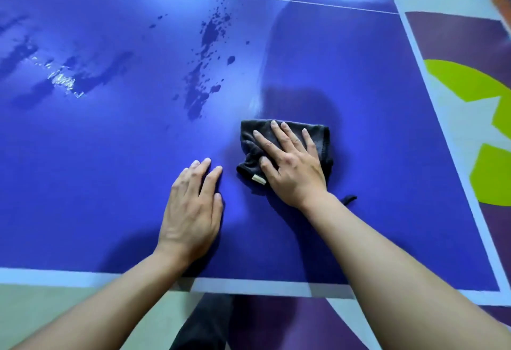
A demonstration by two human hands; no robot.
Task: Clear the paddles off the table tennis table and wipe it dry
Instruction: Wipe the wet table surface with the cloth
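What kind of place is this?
Likely a games or sports room. The blue table tennis table has white boundary lines, and the floor beside it is painted purple with a green and white star design.

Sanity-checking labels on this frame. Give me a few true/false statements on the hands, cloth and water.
1. The right hand presses flat on the dark cloth. True.
2. The left hand grips a paddle. False: it lies flat on the bare table and holds nothing; no paddle is in view.
3. Water drops lie on the table beyond the cloth. True.
4. The table surface is fully dry. False: the drops and a wet streak on the far left are visible.
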